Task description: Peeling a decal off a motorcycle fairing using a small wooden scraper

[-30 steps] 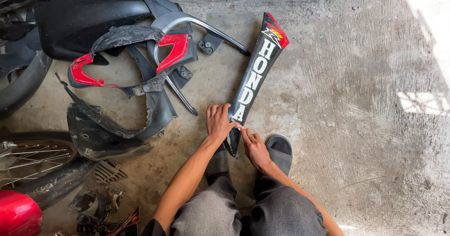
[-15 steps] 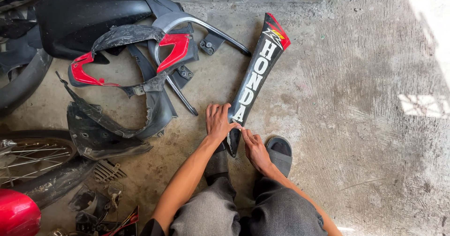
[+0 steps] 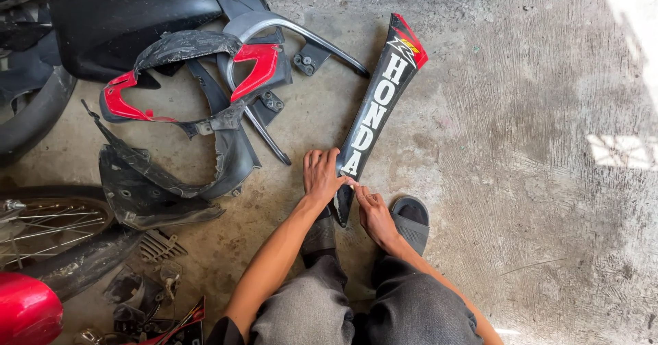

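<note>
**Hands at the lower tip of a motorcycle side panel**

While the person crouches on the concrete floor [image 3: 521,180], both hands meet at the near end of a long black fairing panel [image 3: 375,115] with white lettering and a red tip. That panel lies flat, running from between the sandals away toward the wall. Resting spread and flat, the left hand [image 3: 321,175] presses on the panel's lower left edge with its fingers open, gripping nothing. Just beside it, the right hand [image 3: 371,211] has its fingers pinched together at the panel's edge; whether they hold anything small cannot be told. A grey sandal [image 3: 410,220] sits just right of the hands.

No container shows. Bare floor stretches wide to the right. To the left lies a heap of black and red body panels [image 3: 205,91], well apart from the hands, with a spoked wheel [image 3: 38,225] and a red tank [image 3: 27,311] in the near left corner.
</note>
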